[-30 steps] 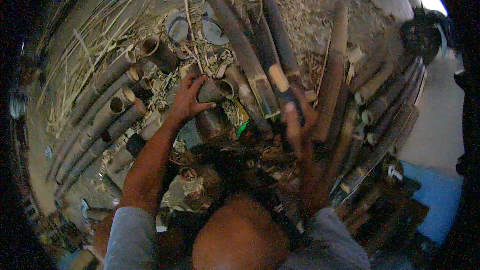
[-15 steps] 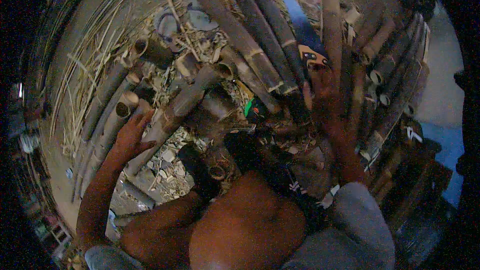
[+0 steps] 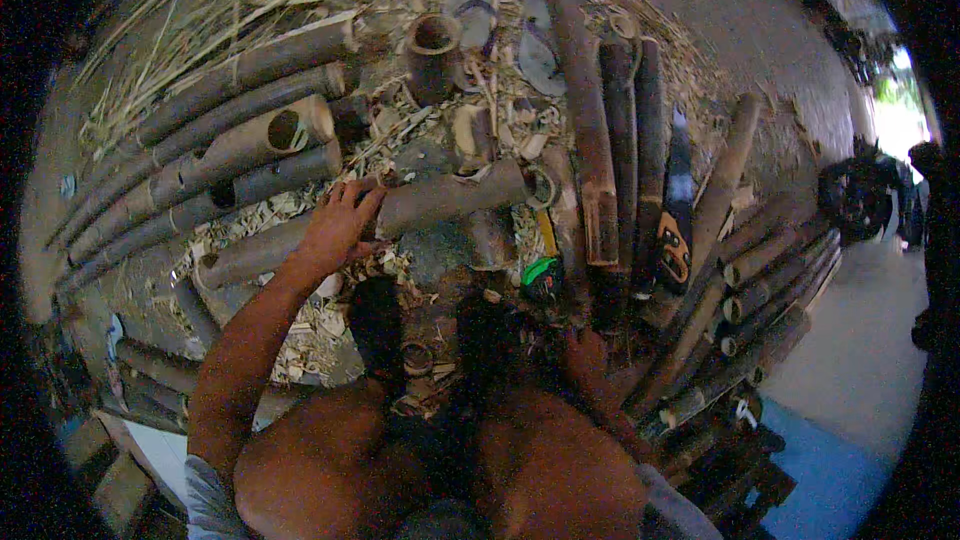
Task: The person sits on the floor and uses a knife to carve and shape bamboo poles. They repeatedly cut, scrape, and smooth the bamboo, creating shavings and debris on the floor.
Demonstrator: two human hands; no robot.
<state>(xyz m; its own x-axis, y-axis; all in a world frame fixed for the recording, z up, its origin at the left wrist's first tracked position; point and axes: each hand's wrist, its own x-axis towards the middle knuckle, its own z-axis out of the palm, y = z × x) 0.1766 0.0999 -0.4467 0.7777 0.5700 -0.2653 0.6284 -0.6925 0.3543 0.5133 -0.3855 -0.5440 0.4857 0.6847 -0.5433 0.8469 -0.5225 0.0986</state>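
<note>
My left hand [image 3: 345,225] lies on a long bamboo tube [image 3: 450,198] that slants across the ground in front of my knees. Its fingers are spread over the tube's upper side, not wrapped round it. Low among dark bamboo pieces is my right hand [image 3: 584,348], beside my right knee; its fingers are too dark and blurred to make out. Just beyond it sits a green and black tape measure [image 3: 541,278]. A handsaw [image 3: 674,252] with an orange and black handle rests along the bamboo poles to the right, apart from both hands.
Several bamboo tubes [image 3: 240,150] with cut holes lie at left. A short bamboo piece [image 3: 432,65] stands upright near two grey sandals [image 3: 541,48]. More bamboo poles [image 3: 598,140] lie ahead and at right. Wood shavings [image 3: 310,345] litter the ground; a blue surface [image 3: 830,470] is at lower right.
The view has swung to the right. My right hand has come from beside the saw's handle back toward my knee. My left hand has moved farther along the bamboo tube.
</note>
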